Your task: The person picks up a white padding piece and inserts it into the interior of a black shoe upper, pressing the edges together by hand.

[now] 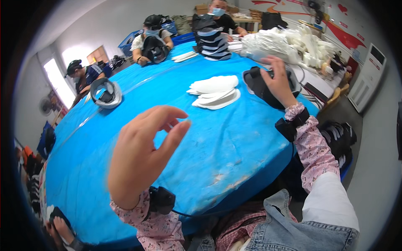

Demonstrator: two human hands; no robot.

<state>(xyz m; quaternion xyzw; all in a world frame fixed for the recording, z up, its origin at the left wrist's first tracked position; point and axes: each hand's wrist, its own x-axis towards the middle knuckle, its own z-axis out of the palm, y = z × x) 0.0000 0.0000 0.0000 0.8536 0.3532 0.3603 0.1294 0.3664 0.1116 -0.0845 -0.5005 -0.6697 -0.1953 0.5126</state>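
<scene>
My left hand (pixel 144 152) hovers over the near left of the table with its fingers bent, the thumb apart from them and nothing between. On the far right, my right hand (pixel 278 81) is over a black cap-like piece (pixel 268 94) with a pale rim. Its fingers are apart and slightly blurred; whether they touch the piece I cannot tell. Left of that piece lies a loose stack of flat white oval pieces (pixel 215 92). Each wrist wears a black device, the left one (pixel 161 200) with a cable running from it.
The table has a blue cover (pixel 201 150). A grey-and-black cap-like piece (pixel 106 93) stands at its left. Toward the back rise a tall stack of black-and-white pieces (pixel 211 39) and a white heap in plastic (pixel 272 44). Several people work around the table; another person's hand (pixel 62 229) shows at lower left.
</scene>
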